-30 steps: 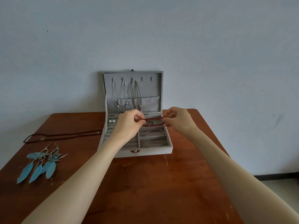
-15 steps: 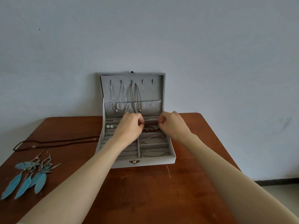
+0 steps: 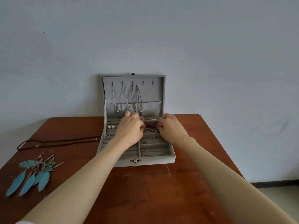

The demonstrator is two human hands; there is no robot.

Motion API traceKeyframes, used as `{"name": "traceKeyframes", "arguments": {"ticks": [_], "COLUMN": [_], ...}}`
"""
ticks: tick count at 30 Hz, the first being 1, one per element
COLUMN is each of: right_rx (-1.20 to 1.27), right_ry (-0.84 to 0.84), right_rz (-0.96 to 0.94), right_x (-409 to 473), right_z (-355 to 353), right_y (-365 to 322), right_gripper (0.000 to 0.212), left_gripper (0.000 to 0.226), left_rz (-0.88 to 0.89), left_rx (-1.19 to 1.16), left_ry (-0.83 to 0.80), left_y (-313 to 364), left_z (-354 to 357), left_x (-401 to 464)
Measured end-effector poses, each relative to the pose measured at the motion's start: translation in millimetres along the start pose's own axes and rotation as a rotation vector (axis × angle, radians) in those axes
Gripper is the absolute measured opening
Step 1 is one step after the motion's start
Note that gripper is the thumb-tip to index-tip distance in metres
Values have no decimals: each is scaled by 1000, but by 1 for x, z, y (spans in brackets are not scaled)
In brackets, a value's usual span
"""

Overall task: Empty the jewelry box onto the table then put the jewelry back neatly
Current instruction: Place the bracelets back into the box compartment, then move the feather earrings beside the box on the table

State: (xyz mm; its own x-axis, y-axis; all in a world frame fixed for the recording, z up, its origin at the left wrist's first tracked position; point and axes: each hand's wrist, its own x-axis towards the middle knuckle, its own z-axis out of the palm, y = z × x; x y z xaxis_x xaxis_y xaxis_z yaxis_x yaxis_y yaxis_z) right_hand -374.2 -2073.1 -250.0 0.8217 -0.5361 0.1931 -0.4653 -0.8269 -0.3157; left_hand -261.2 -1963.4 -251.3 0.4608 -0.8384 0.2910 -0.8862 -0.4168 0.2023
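Right now my left hand (image 3: 131,128) and my right hand (image 3: 171,128) each pinch one end of a dark red beaded bracelet (image 3: 151,126), fingers curled, holding it stretched low over the back right compartment of the grey jewelry box (image 3: 145,162) at the frame's centre. Its lid stands upright with silver chains (image 3: 119,99) and a cord necklace (image 3: 137,99) hanging inside. At the lower left of the wooden table (image 3: 145,191) lie blue feather earrings (image 3: 32,173), and above them a dark cord necklace (image 3: 61,141)
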Motion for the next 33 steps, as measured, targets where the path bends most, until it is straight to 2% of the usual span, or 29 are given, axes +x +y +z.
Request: {"name": "traceKeyframes", "arguments": {"ticks": [5, 9, 14, 18, 21, 28, 33], "right_rx": [25, 108, 93, 35, 86, 255, 323], "right_ry": [-14, -35, -48, 24, 63, -11, -171], "right_rz": [2, 37, 37, -21, -105, -276, -241], "right_x": [-9, -24, -51, -68, -77, -76, -61], "right_z": [-7, -13, -12, -7, -4, 12, 37], "right_y": [0, -1, -15, -41, -71, -163, -215], "right_gripper": [27, 28, 29, 34, 34, 29, 30], "left_gripper": [27, 28, 28, 30, 30, 28, 29], "left_rz": [29, 3, -28, -91, -138, -376, -585], "left_rx": [-48, -132, -221, -274, -248, -195, -214], "left_ry": [17, 62, 95, 138, 190, 237, 185], "left_y": [-6, -8, -17, -33, -52, -123, -165], "left_z": [-6, -17, -28, -37, -47, -81, -86], "left_x": [-10, -22, -59, -97, -121, -166, -181]}}
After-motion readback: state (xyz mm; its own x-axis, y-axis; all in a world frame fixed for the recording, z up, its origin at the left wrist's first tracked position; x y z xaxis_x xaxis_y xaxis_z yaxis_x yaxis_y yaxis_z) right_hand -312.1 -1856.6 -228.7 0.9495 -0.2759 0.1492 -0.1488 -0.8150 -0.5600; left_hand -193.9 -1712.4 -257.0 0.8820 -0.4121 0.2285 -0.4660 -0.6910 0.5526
